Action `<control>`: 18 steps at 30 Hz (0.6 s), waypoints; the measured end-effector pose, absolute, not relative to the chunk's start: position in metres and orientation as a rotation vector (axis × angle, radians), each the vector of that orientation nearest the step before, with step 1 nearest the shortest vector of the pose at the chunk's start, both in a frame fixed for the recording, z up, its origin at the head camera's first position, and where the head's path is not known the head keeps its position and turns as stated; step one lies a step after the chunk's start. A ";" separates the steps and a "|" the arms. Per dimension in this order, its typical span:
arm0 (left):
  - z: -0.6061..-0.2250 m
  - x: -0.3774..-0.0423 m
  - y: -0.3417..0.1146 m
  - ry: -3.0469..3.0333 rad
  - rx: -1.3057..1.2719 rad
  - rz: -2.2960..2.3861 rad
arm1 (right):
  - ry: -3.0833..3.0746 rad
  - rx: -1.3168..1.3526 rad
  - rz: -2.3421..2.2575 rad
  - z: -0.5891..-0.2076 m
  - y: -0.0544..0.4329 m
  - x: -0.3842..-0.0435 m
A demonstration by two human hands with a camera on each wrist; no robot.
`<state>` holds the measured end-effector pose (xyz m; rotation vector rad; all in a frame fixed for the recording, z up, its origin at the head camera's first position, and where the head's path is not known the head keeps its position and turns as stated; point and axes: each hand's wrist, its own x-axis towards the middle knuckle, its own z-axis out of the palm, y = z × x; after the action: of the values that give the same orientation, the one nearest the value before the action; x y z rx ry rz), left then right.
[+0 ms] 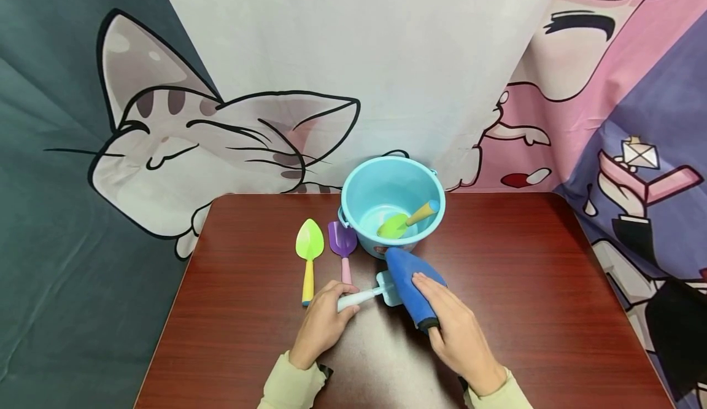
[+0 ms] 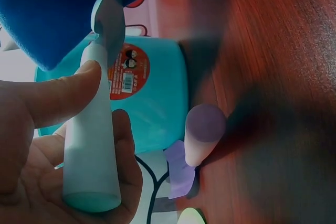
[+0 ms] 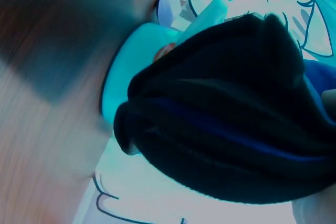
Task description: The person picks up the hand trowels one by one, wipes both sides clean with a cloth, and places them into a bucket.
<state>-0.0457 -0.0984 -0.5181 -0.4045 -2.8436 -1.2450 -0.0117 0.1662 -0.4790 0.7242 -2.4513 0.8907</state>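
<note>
My left hand (image 1: 322, 318) grips the pale handle of a light-blue toy shovel (image 1: 356, 299). In the left wrist view the thumb lies along the shovel's handle (image 2: 92, 145) and the fingers curl behind it. My right hand (image 1: 457, 329) holds a folded blue cloth (image 1: 411, 283) with dark edging. The cloth overlaps the shovel's blade in the head view. Seen from the right wrist, the dark folded cloth (image 3: 220, 114) fills the middle. Just behind both hands stands a light-blue bucket (image 1: 359, 179), and inside it leans a green trowel (image 1: 393, 226) with a yellow handle.
Left of the bucket lie a green trowel (image 1: 310, 240) with a yellow handle and a purple shovel (image 1: 343, 240) with a pink handle, close to my left hand. All stand on a brown wooden table (image 1: 525, 286). A printed cloth backdrop (image 1: 386, 59) hangs behind the far edge.
</note>
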 end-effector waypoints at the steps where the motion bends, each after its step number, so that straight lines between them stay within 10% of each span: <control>1: -0.518 -0.046 -0.098 -2.842 -0.406 -1.246 | -2.447 0.744 0.893 -0.479 0.165 -0.012; 18: -0.516 -0.043 -0.094 -2.840 -0.485 -1.199 | -2.667 1.018 0.904 -0.496 0.146 -0.016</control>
<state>-0.0435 -0.0943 -0.5159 -0.4846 -2.8403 -1.1989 -0.0162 0.1457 -0.4957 1.0176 -2.6673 0.9038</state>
